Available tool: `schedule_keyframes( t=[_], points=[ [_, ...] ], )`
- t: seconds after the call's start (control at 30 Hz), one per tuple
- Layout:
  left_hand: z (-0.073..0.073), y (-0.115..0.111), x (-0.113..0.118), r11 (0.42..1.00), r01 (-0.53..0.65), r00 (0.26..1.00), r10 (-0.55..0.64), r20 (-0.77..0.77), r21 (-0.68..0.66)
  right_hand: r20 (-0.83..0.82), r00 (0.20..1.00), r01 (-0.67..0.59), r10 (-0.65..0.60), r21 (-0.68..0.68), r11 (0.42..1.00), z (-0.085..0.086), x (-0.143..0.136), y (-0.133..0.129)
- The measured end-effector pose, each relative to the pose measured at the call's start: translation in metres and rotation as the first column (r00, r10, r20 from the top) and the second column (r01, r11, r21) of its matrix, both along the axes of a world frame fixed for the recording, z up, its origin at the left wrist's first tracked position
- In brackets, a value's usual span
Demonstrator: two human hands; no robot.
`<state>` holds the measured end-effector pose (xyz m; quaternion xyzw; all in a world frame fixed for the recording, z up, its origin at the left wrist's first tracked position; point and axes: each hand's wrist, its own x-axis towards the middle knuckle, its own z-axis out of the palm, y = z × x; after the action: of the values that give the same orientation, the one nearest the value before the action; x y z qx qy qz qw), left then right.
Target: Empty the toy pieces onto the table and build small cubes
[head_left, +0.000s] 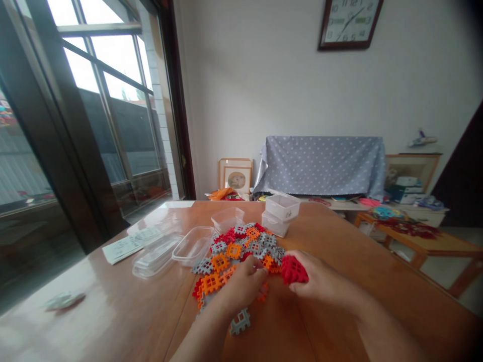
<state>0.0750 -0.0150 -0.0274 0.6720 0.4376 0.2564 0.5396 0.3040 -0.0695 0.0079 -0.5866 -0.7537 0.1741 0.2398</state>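
Observation:
My right hand (311,274) is closed around several red interlocking plastic building pieces (293,270), held together just above the table, right of a pile. My left hand (247,281) is over the near side of the pile with its fingers curled and thumb pressed in. What it grips, if anything, is hidden; a red piece (245,256) shows just beyond its fingers. Orange pieces (210,283), grey pieces (268,240) and red ones make up the loose pile. One grey piece (240,322) lies nearest me, partly behind my left forearm.
Left of the pile are a clear plastic container (193,245), clear lids (156,256) and paper sheets (123,249). Another clear container (227,218) and stacked white containers (282,207) stand behind it. A small packet (65,300) lies at the left on the wooden table (124,311).

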Motion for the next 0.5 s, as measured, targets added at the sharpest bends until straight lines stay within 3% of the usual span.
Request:
schedule_keyframes(
  t=[0.2, 0.5],
  points=[
    [-0.008, 0.004, -0.005, 0.996, 0.027, 1.0, -0.026, -0.012, 0.081, -0.032, 0.997, 0.072, -0.072, -0.022, 0.997, 0.008, 0.021, 0.004],
    [0.002, -0.001, -0.007, 0.991, 0.058, 0.997, -0.051, -0.062, 0.12, -0.109, 0.979, 0.17, -0.173, -0.038, 0.985, -0.001, 0.062, 0.01]
  ],
)
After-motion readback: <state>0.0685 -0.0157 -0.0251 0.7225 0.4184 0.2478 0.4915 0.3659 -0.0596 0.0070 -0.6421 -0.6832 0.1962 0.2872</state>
